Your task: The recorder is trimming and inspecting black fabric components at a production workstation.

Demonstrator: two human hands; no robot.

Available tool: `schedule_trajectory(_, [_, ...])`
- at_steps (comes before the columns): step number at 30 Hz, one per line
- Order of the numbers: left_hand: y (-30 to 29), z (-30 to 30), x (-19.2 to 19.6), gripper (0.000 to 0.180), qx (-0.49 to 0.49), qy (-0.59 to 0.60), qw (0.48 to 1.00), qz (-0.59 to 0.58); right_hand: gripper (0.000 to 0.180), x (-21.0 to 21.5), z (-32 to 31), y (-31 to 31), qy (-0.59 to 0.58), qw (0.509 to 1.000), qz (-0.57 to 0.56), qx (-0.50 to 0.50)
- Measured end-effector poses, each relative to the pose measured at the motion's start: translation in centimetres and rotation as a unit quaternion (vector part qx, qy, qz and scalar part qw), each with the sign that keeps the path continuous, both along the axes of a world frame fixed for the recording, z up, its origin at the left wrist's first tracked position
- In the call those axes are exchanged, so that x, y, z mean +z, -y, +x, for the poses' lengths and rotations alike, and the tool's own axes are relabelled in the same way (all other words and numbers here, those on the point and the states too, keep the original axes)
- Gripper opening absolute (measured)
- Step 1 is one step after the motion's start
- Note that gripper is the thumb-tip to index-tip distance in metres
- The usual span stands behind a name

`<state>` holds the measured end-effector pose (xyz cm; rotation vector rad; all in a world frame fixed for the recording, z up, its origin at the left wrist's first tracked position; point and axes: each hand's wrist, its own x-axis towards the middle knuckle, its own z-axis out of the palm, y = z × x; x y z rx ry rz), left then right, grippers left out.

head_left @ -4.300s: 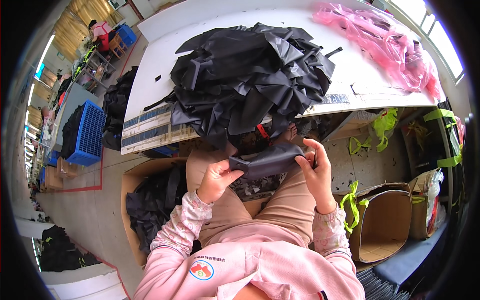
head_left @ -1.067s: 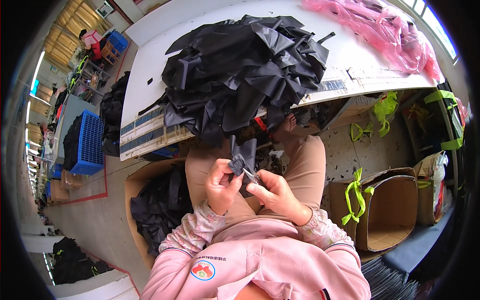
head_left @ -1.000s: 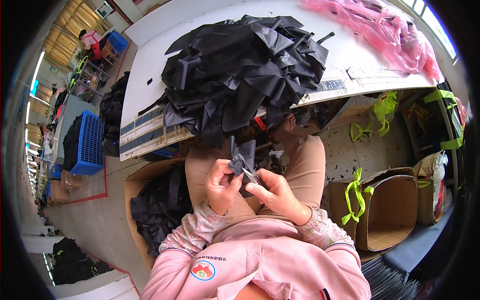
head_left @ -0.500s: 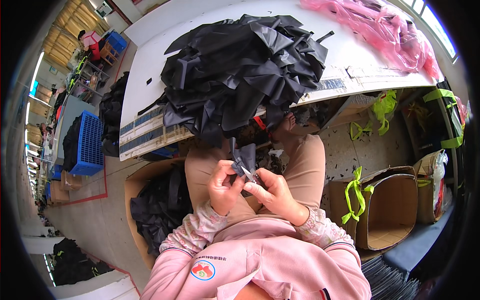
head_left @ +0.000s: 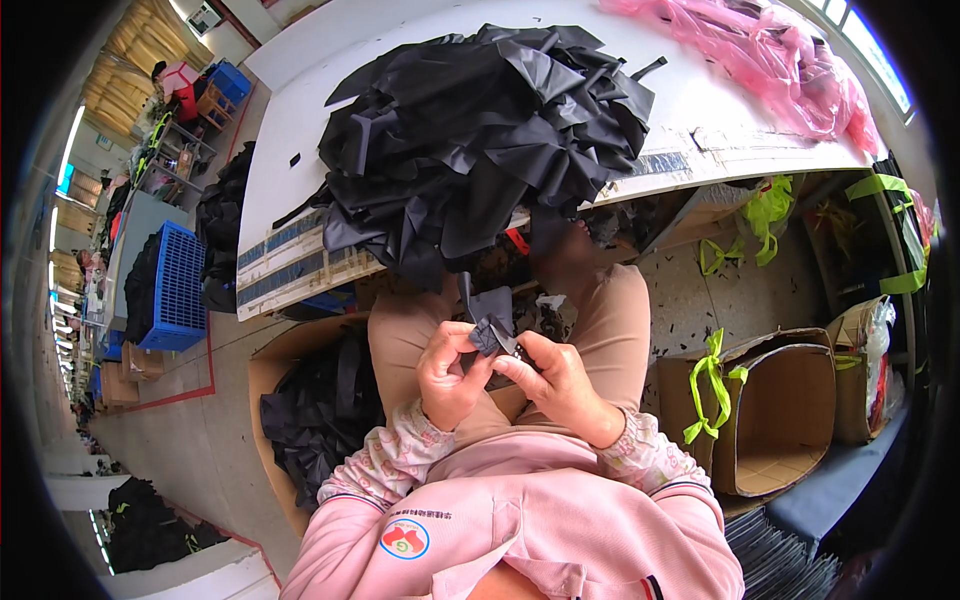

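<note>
One black fabric piece [head_left: 492, 303] was just on the near side of the desk [head_left: 280, 190], its lower end pinched by the left hand [head_left: 450, 378], thumb against fingers. The right hand [head_left: 562, 385] — curled nearly closed — gripped small dark snips [head_left: 509, 346] at that end; whether the blades touched it, I could not tell. On the desk lay a heap of black sheets [head_left: 480, 150], with pink plastic film [head_left: 755, 65] toward the desk's far right. Near the desk's left half, a cardboard carton [head_left: 285, 343] held black material [head_left: 320, 410].
</note>
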<state>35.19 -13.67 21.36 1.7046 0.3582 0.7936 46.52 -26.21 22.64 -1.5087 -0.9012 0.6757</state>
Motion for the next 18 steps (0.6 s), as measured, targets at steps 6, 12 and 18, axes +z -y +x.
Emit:
schedule_trajectory(6, [-0.2, 0.0, 0.1, 0.017, -0.032, -0.001, 0.999, 0.018, 0.028, 0.3, 0.1, 0.2, -0.001, 1.000, 0.008, 0.004])
schedule_trajectory(12, [-0.4, -0.1, 0.8, 0.018, -0.047, -0.020, 0.997, 0.060, 0.031, 0.8, 0.5, 0.4, -0.009, 1.000, -0.014, 0.006])
schedule_trajectory(18, [-1.4, -0.3, 0.4, 0.017, -0.101, -0.014, 0.995, 0.020, 0.029, 0.9, 1.0, 1.1, -0.089, 0.995, -0.028, 0.023])
